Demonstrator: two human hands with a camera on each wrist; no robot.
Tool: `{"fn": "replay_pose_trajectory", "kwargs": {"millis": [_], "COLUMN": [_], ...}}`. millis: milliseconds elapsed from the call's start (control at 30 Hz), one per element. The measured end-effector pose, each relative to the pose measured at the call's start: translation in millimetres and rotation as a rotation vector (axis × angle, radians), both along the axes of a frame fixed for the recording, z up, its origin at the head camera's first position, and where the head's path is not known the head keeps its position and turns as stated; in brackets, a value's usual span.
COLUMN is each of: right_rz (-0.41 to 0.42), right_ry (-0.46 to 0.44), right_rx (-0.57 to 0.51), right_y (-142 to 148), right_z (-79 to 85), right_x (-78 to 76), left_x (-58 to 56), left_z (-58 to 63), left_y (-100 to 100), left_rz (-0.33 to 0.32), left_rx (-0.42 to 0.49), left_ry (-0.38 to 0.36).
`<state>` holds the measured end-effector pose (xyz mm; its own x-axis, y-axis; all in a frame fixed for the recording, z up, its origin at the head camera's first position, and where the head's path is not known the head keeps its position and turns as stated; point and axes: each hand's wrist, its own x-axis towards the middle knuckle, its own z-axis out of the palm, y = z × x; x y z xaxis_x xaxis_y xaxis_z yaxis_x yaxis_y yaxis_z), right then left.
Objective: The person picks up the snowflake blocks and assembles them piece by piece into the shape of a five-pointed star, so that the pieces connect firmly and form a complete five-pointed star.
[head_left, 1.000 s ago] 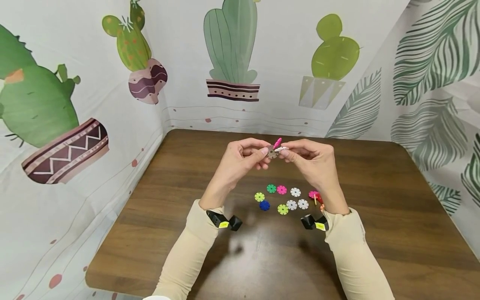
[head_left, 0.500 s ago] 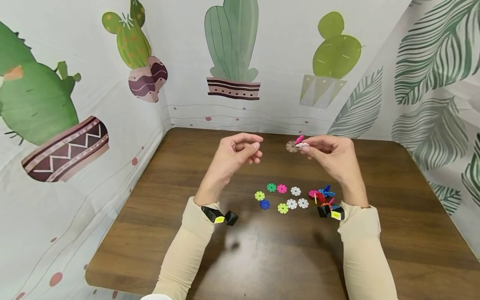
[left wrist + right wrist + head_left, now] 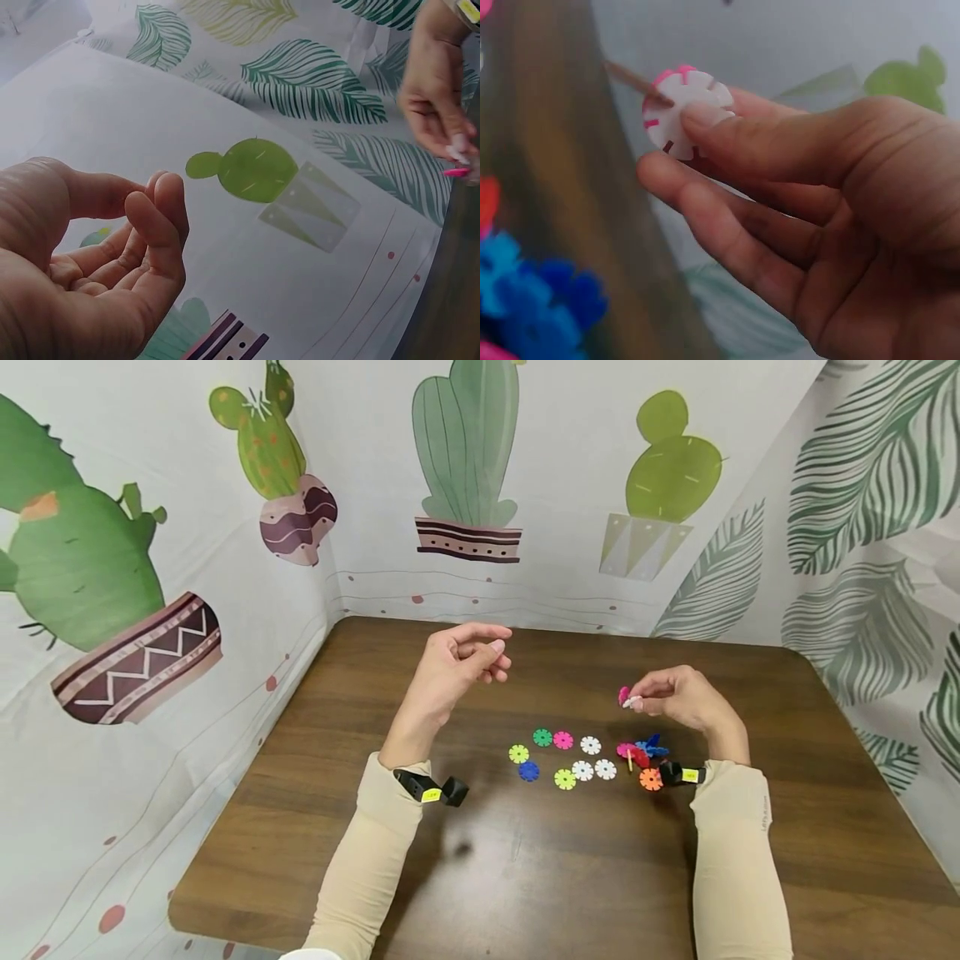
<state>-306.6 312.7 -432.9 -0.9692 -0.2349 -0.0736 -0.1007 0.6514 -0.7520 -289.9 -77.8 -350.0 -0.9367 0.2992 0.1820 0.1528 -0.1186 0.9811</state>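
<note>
My right hand pinches a small joined piece of notched plastic discs between thumb and fingers, above the table's right side. A white disc faces the right wrist view, with a pink disc behind it. A thin brownish disc sticks out edge-on from the white one. My left hand hovers over the far middle of the table, holding nothing. Its fingers are loosely bent, and the thumb lies close to the index finger in the left wrist view.
On the brown table lie several loose notched discs, among them a green disc, a dark blue disc and a white disc. Below my right hand lie a red-and-blue joined cluster and an orange disc. A printed cloth stands behind.
The left hand has let go of the joined discs and drawn slightly left. My right hand has carried them right and down toward the cluster.
</note>
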Motion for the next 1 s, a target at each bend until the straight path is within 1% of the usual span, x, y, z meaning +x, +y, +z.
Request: {"fn": "replay_pose_trajectory", "kwargs": {"millis": [67,100,167,233,300,400,500,567,667,767,900,1000], "right_rz": [0.023,0.035,0.051,0.059,0.05,0.052,0.111,0.171,0.267,0.326,0.33,0.324], "right_ry": [-0.02,-0.023,-0.026,-0.013,0.014,0.057,0.062,0.054,0.037,0.015,-0.007,-0.008], "right_rx": [0.025,0.054,0.122,0.189,0.232,0.222,0.184,0.178,0.186,0.223,0.309,0.336], "right_y": [5,7,7,4,-3,-20,-41,-58,-82,-100,-112,-113], "right_z": [-11.3,-15.8,-19.7,-16.4,-9.1,1.7,3.5,-1.1,-13.2,-25.5,-35.6,-37.0], "right_x": [-4.0,-5.6,-6.6,-5.2,-3.6,-3.3,-6.5,-9.1,-12.4,-13.2,-12.0,-11.4], "left_x": [-0.7,-1.2,-1.6,-2.0,-2.4,-3.0,-3.4,-3.1,-2.1,-1.3,-0.6,-0.8], "left_z": [-0.3,-0.7,-1.9,-2.8,-3.2,-3.1,-3.4,-3.8,-4.8,-5.9,-6.2,-6.0], "left_y": [-2,-4,-5,-6,-5,-4,-4,-3,-1,0,3,4], "left_rz": [0.007,0.01,0.014,0.014,0.008,0.002,0.002,0.003,0.004,0.0,-0.007,-0.012], "left_rx": [0.008,0.013,0.016,0.012,0.006,-0.003,-0.006,-0.008,-0.014,-0.022,-0.029,-0.031], "left_ry": [-0.003,-0.007,-0.012,-0.018,-0.022,-0.017,-0.01,-0.009,-0.009,-0.009,-0.007,-0.006]}}
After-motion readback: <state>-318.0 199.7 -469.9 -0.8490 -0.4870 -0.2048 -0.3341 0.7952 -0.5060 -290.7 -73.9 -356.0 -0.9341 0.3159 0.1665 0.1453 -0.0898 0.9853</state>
